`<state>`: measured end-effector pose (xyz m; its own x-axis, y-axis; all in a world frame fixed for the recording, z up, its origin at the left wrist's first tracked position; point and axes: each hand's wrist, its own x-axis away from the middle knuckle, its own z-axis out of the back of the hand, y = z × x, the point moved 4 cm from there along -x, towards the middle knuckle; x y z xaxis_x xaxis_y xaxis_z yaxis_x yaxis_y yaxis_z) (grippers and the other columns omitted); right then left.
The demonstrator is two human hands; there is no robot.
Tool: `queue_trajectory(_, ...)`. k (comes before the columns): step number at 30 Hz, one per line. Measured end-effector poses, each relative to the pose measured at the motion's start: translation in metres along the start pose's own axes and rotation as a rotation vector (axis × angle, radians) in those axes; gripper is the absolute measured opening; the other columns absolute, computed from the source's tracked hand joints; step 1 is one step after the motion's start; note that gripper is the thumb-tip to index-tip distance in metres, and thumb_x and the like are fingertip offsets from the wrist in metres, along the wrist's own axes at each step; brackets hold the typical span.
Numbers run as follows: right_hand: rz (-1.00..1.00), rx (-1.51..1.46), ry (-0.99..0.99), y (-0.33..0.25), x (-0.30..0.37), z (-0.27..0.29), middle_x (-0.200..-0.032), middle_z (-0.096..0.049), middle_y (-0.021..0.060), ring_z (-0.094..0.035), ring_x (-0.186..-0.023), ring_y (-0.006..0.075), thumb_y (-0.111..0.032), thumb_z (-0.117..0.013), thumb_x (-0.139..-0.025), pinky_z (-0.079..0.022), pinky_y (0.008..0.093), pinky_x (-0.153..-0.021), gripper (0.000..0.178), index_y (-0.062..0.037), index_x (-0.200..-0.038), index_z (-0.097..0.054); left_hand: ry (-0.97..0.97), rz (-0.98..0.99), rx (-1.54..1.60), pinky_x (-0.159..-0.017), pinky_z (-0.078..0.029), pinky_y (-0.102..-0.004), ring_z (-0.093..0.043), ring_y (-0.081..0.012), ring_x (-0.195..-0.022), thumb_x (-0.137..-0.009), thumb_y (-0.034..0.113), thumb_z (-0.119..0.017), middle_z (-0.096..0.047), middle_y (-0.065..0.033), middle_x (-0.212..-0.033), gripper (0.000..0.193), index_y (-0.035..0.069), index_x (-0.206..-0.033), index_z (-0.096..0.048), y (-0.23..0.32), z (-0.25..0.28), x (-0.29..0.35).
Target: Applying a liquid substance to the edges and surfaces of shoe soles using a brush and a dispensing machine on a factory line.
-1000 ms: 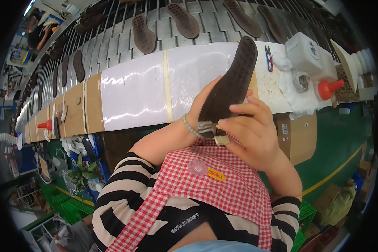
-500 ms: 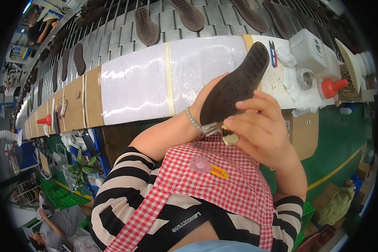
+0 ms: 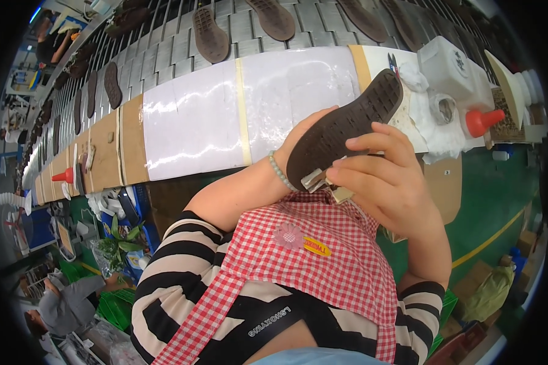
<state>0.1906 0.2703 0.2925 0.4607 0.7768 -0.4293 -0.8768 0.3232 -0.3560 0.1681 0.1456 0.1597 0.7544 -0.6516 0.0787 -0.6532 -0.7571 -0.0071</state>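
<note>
A dark brown shoe sole [image 3: 341, 131] is tilted up in front of my chest, its grooved side in view. Behind its left edge my left hand [image 3: 305, 129] grips it; most of those fingers are hidden by the sole. My right hand [image 3: 380, 179] is bent over the near, lower end of the sole. Between its thumb and fingers sits a small pale tan block [image 3: 341, 194]. A small silvery piece [image 3: 313, 180] lies against the sole's lower end beside the block; whether it is joined to the block I cannot tell.
Beyond the plastic-covered work surface [image 3: 192, 115], a slatted metal conveyor [image 3: 243, 52] carries several brown soles. At right stand a white plastic container [image 3: 446, 68], a red nozzle cap [image 3: 484, 121] and crumpled white cloth [image 3: 435, 131]. Another red nozzle [image 3: 64, 176] lies at left.
The sole has tipped further right, its far end now lower and covering more of the snips. My right hand has shifted slightly with the tan block. A person at lower left has moved.
</note>
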Motion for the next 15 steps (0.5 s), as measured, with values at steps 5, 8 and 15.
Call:
queue_trajectory(5, -0.019, -0.011, -0.095, -0.002, 0.007, 0.006, -0.101, -0.071, -0.0008, -0.063, -0.112, 0.0228, -0.013, -0.073, -0.075, -0.042, 0.0491, -0.109, 0.028, -0.0134, -0.102, -0.076, 0.054, 0.009, -0.059, -0.082, -0.063, -0.0383, -0.071, -0.0311, -0.097, -0.109, 0.03, -0.031, -0.068, -0.0213, -0.119, 0.047, -0.003, -0.131, -0.056, 0.003, -0.013, 0.006)
queue_trajectory(8, -0.014, 0.033, -0.053, -0.001, 0.005, 0.011, -0.102, -0.071, -0.0003, -0.062, -0.112, 0.023, -0.012, -0.073, -0.075, -0.043, 0.0496, -0.108, 0.028, -0.0127, -0.103, -0.076, 0.073, -0.021, -0.176, -0.085, -0.062, -0.0392, -0.07, -0.0309, -0.101, -0.109, 0.029, -0.03, -0.067, -0.0208, -0.121, 0.047, -0.003, -0.132, -0.055, 0.005, -0.011, 0.004)
queue_trajectory(15, -0.045, 0.017, -0.004, 0.004, 0.013, 0.011, -0.102, -0.07, 0.0015, -0.064, -0.109, 0.0248, -0.009, -0.08, -0.067, -0.044, 0.0506, -0.106, 0.037, -0.01, -0.104, -0.074, -0.187, 0.086, 0.138, -0.099, -0.055, -0.0487, -0.061, -0.0383, -0.121, -0.109, 0.035, -0.032, -0.058, -0.0227, -0.137, 0.052, -0.002, -0.143, -0.047, 0.008, -0.013, 0.004)
